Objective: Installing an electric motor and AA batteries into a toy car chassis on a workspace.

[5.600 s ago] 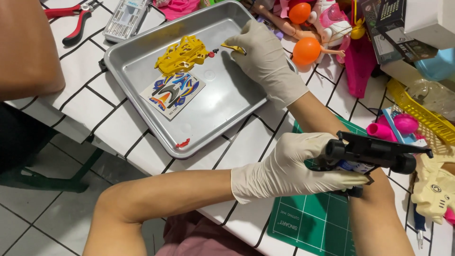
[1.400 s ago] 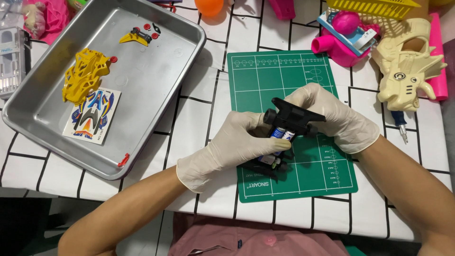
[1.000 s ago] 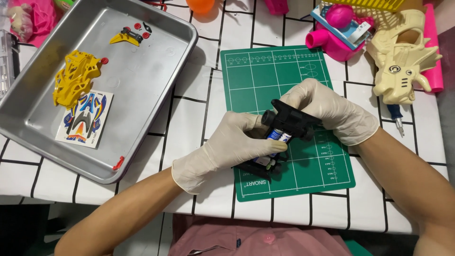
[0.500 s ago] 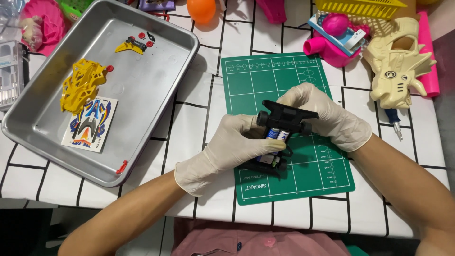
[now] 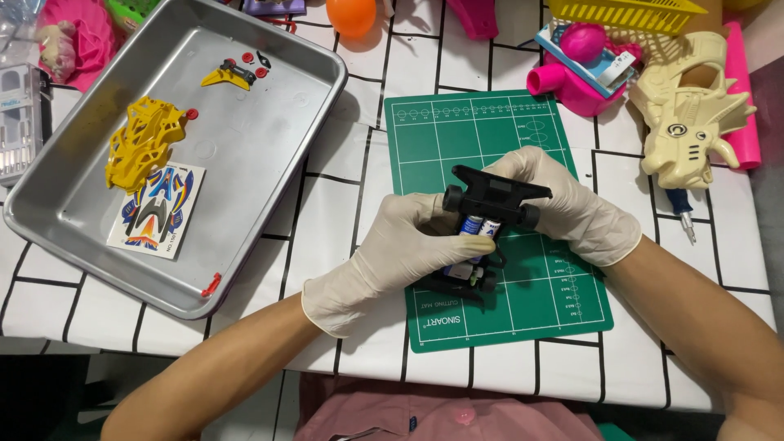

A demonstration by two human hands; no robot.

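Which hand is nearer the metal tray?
Left. The left hand grips the black toy chassis just right of the metal tray; the right hand holds its far side.

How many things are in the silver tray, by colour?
Yellow: 2, the car shell and the small wing
Red: 4 small bits, 3 near the wing and 1 by the shell
Many-coloured: 1 sticker sheet
Total: 7 in the tray

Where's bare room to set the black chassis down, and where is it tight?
Free: upper half of the green cutting mat above both gloved hands; the metal tray floor right of the yellow body shell and sticker sheet; tabletop between tray and mat. Crowded: top right, around the pink toy and cream toy.
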